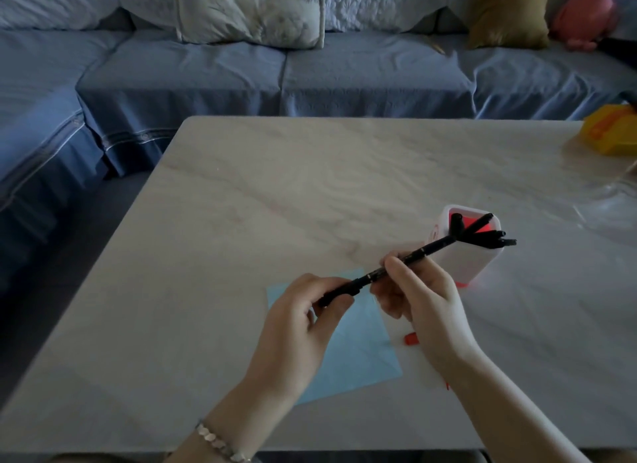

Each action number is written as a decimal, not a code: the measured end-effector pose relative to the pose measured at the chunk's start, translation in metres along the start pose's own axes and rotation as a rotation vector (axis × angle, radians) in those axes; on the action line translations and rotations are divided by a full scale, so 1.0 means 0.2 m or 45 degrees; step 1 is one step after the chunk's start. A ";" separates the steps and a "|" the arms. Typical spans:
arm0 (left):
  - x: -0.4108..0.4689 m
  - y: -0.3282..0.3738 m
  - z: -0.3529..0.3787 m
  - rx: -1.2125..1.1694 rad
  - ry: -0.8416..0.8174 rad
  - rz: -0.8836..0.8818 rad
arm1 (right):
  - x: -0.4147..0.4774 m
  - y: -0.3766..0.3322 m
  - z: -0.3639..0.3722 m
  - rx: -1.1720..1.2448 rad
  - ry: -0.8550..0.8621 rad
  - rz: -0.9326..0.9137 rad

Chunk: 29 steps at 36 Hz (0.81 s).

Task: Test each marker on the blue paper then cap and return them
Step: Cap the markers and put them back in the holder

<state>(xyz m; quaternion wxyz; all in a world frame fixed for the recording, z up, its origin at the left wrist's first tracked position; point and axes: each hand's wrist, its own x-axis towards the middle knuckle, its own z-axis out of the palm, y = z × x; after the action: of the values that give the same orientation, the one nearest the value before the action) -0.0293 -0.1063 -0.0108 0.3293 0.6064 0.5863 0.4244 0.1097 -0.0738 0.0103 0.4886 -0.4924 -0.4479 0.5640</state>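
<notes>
The marker (432, 249) is a long, slim black stick that runs slantwise from lower left up to upper right, with a thin pale ring round the barrel where one section meets the next. There is fine light print along the barrel near the right thumb, too small to read.

Both hands are clamped on it. The left hand (300, 321) pinches the lower-left end between thumb and curled fingers, and the right hand (431, 304) grips the barrel near its middle, thumb on top. The two hands are close together, with a short bare stretch of marker between them. The far end of the marker points at the white holder (472, 266) and overlaps its rim in this view; I cannot tell whether they touch.

The holder has a red inside and a faint pinkish round mark on its side that I cannot read. The other markers (491, 236), all black, fan out of its top. It stands on the pale marbled worktop (275, 193), just beyond the right hand.

The blue paper (355, 345) lies flat on the worktop under the hands, which hold the marker above its far corner. A small red piece (411, 339) sits just beside the paper's right edge, against the right hand, on a white sheet (412, 362). A beaded bracelet (220, 442) circles the left wrist
</notes>
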 end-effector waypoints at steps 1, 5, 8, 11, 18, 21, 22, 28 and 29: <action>0.00 0.00 0.00 0.030 -0.010 0.024 | -0.01 0.00 0.00 -0.003 -0.010 0.006; 0.00 0.01 -0.02 0.126 -0.014 0.108 | -0.02 0.00 -0.01 0.103 -0.043 0.038; -0.01 0.03 -0.02 0.190 0.013 0.183 | -0.03 0.00 -0.02 0.124 -0.050 0.051; -0.01 0.05 -0.01 0.258 0.025 0.227 | -0.05 0.01 -0.01 0.171 -0.056 0.000; -0.02 0.10 -0.01 -0.186 -0.113 -0.137 | -0.04 0.04 -0.06 0.157 -0.193 -0.074; -0.01 0.11 -0.01 -0.443 -0.183 -0.366 | -0.03 0.04 -0.07 0.092 -0.225 -0.075; -0.01 0.11 -0.01 -0.503 -0.202 -0.422 | -0.03 0.04 -0.07 0.070 -0.236 -0.075; 0.03 0.09 -0.02 -0.578 -0.348 -0.674 | -0.03 0.08 -0.08 0.047 -0.254 -0.004; 0.04 0.08 -0.01 -0.464 -0.338 -0.633 | -0.02 0.10 -0.08 0.055 -0.234 0.045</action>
<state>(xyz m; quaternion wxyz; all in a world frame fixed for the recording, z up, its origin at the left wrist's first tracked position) -0.0250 -0.1010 0.0055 0.5994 0.4261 0.5825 0.3463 0.1226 -0.0805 -0.0106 0.4460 -0.4357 -0.4698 0.6250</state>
